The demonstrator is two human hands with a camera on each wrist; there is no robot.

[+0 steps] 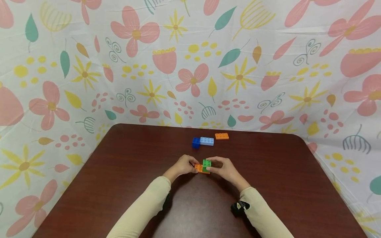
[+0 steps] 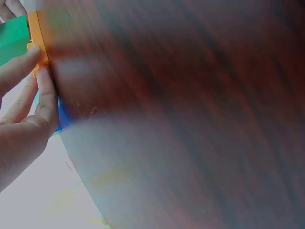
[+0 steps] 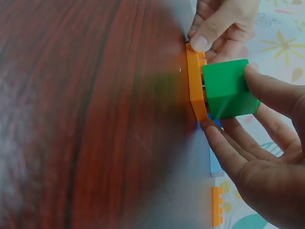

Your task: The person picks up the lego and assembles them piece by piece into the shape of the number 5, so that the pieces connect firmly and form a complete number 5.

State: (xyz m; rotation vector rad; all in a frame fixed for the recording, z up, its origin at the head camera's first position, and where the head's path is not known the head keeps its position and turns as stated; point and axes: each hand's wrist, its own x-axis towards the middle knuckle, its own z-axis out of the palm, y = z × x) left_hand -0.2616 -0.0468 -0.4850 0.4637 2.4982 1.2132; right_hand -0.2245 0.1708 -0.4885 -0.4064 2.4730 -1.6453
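In the head view, a flat orange toy brick (image 1: 198, 167) lies on the table in front of the person. Pinching its left end between thumb and fingers is the left hand (image 1: 185, 164). A green brick (image 3: 228, 90) stands over the orange brick's right part, its studs facing up. The right hand (image 1: 225, 168) grips that green brick, thumb on the near side and fingers behind. The right wrist view shows some orange studs between the two bricks, with the green one slightly tilted; whether it is fully seated, I cannot tell.
Behind the hands sit a dark blue brick (image 1: 196, 142), a light blue brick (image 1: 207, 141) beside it, and another flat orange brick (image 1: 221, 136) farther right. The brown table (image 1: 134, 145) ends at a flower-patterned cloth (image 1: 190, 66). A black strap device (image 1: 239, 207) is on the right wrist.
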